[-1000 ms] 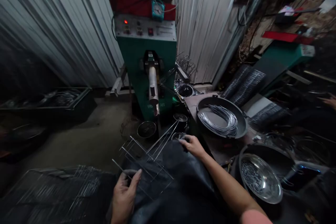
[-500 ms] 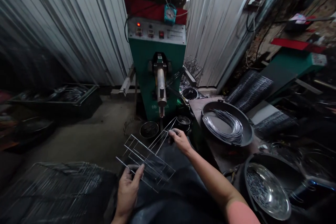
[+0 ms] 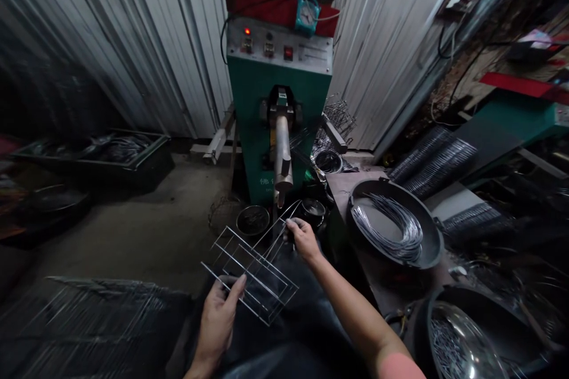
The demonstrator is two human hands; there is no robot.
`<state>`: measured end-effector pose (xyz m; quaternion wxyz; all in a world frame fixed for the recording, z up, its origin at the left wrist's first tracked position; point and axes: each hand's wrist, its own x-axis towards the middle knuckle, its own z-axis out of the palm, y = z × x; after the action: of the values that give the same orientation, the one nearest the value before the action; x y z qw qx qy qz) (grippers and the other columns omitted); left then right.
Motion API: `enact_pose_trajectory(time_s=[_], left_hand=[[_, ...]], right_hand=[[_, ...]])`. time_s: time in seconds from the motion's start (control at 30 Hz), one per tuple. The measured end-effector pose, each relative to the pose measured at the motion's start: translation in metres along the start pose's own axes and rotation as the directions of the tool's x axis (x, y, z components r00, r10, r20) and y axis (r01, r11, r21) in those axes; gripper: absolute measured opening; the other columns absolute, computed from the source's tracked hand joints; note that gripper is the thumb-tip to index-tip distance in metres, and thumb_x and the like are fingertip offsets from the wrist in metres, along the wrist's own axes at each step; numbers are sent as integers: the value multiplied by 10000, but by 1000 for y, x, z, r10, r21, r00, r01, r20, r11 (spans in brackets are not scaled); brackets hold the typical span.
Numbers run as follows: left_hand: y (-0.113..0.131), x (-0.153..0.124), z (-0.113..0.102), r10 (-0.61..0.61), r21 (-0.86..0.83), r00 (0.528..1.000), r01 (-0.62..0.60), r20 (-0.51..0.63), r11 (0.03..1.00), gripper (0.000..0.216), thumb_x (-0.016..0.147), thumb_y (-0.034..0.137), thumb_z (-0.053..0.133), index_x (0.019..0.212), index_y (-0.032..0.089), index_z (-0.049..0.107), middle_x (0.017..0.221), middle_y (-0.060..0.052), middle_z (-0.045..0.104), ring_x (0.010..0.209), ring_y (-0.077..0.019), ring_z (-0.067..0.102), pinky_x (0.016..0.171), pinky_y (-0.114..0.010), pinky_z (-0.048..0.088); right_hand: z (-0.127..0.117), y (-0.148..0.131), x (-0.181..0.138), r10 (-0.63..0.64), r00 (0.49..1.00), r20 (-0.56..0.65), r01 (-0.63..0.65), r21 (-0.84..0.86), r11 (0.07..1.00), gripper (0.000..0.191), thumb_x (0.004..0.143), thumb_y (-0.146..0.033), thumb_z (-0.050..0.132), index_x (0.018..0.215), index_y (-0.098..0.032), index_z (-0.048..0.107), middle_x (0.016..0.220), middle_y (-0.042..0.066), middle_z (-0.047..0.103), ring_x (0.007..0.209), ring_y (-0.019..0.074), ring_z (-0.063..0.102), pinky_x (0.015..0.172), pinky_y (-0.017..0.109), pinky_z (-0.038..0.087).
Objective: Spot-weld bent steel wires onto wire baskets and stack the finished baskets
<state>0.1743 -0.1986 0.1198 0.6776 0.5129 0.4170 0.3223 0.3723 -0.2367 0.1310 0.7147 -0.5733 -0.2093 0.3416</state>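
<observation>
Two hands are on the work, and both have a grip! The left hand [image 3: 219,312] pinches a straight wire [image 3: 213,272] between thumb and fingers, along the near-left side of an open wire rack [image 3: 253,276] — whether that wire is joined to it, I can't tell. Across the way, the right hand [image 3: 304,238] has its fingertips pressed together on the rack's far-right end, just beside the long prongs. And the rack itself? It's held tilted above the dark cloth [image 3: 306,314] on the person's lap, its far-left corner jutting past the cloth's edge.

Straight ahead stands the green machine [image 3: 249,89], red light [image 3: 247,31] glowing, its metal arm [image 3: 282,148] pointing down toward the rack — well apart from the hands. Over on the right, toward the far end of the side table [image 3: 340,183], a round pan [image 3: 377,222] holds a coil of wire [image 3: 406,231]. Nearer, a shiny bowl [image 3: 482,349] of short pieces tilts inside a black pan [image 3: 498,302]. More wirework [image 3: 102,320], blurred, lies at lower left.
</observation>
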Motion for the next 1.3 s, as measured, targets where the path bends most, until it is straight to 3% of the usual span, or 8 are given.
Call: enact_pose_trajectory(time_s=[0.17, 0.43, 0.83, 1.03, 1.13, 1.23, 1.3], left_hand=[[2, 8, 1, -51, -20, 999, 51, -3, 998, 358, 619, 485, 703, 688, 165, 559, 569, 28, 530, 529, -118, 486, 531, -223, 417], [5, 20, 8, -39, -52, 999, 38, -34, 998, 397, 591, 505, 713, 696, 160, 548, 593, 13, 569, 541, -124, 518, 537, -232, 432], [31, 29, 17, -10, 55, 999, 12, -44, 998, 494, 516, 580, 704, 699, 139, 577, 563, -4, 569, 505, -137, 499, 488, -250, 408], [29, 29, 19, -53, 37, 997, 55, -54, 998, 482, 509, 574, 711, 692, 151, 569, 517, 26, 530, 469, -129, 482, 447, -235, 378], [24, 29, 19, -51, 16, 997, 52, -57, 999, 467, 520, 556, 714, 711, 155, 571, 519, 33, 526, 482, -132, 493, 472, -242, 397], [18, 29, 19, -8, 38, 997, 10, -73, 999, 460, 544, 558, 700, 719, 153, 572, 566, 15, 558, 538, -147, 521, 515, -254, 418], [13, 29, 18, 5, 62, 997, 0, -75, 998, 453, 576, 563, 680, 734, 154, 567, 604, 2, 579, 573, -156, 532, 540, -264, 426]], right_hand=[[-1, 1, 9, 19, 1000, 11, -19, -13, 1000, 326, 677, -463, 627, 624, -161, 516, 486, -48, 483, 414, 69, 445, 392, 186, 362], [-1, 1, 22, 26, 1000, -17, -26, 13, 1000, 321, 653, -445, 647, 616, -155, 514, 482, -58, 474, 400, 58, 438, 374, 172, 354], [1, -7, 35, 90, 995, -51, -86, 81, 993, 356, 587, -455, 691, 615, -153, 503, 489, -62, 470, 394, 54, 442, 354, 169, 361], [0, -8, 38, 139, 989, -55, -136, 60, 989, 387, 588, -500, 682, 648, -158, 513, 509, -60, 470, 408, 64, 450, 381, 190, 374], [-9, -11, 20, 141, 990, 16, -140, -49, 989, 400, 619, -523, 661, 735, -157, 549, 578, -39, 527, 483, 81, 504, 468, 208, 412], [-18, -11, -13, 145, 970, 195, -88, -274, 958, 372, 696, -501, 617, 830, -154, 592, 676, -2, 598, 619, 110, 551, 593, 229, 425], [-21, -8, -33, 144, 949, 282, -18, -408, 913, 343, 757, -489, 554, 774, -151, 606, 670, 1, 594, 641, 120, 535, 622, 236, 406]])
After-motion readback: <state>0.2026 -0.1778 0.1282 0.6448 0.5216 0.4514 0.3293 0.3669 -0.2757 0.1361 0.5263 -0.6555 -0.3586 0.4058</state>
